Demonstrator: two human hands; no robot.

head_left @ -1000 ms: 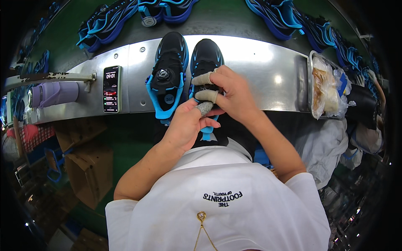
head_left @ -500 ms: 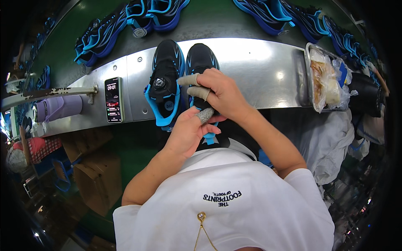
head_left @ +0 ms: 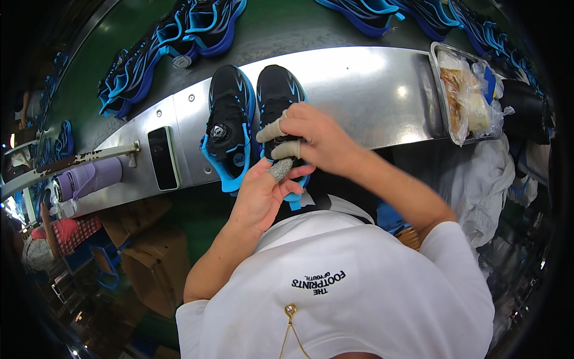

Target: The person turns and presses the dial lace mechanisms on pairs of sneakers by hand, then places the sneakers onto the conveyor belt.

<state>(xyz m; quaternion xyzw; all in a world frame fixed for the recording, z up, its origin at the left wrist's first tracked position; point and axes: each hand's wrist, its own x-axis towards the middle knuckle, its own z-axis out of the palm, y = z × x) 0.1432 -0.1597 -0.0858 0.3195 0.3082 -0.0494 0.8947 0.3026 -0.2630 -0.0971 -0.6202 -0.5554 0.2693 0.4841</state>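
The handled sneaker (head_left: 278, 87), black with blue trim, lies on the metal bench (head_left: 371, 84), toe pointing away from the person, its heel reaching past the near edge. Over its opening, the right hand (head_left: 317, 134) is half closed, with fabric-covered fingertips bent close together; whether they pinch anything I cannot tell. At the near end of the handled sneaker, the left hand (head_left: 260, 188) is loosely curled, its thumb in a grey cover; its exact hold is hidden.

Just left of the handled sneaker stands a matching sneaker (head_left: 227, 99) with a round dial (head_left: 219, 131) on top. Farther left of it lie a dark-screened smartphone (head_left: 163, 158) and, past that, a lilac bottle (head_left: 95, 178) on its side. Well to its right is a metal tray (head_left: 443, 102) of clear plastic bags (head_left: 476, 116). Beyond its toe, more blue-and-black sneakers (head_left: 206, 30) line a green surface (head_left: 281, 24).
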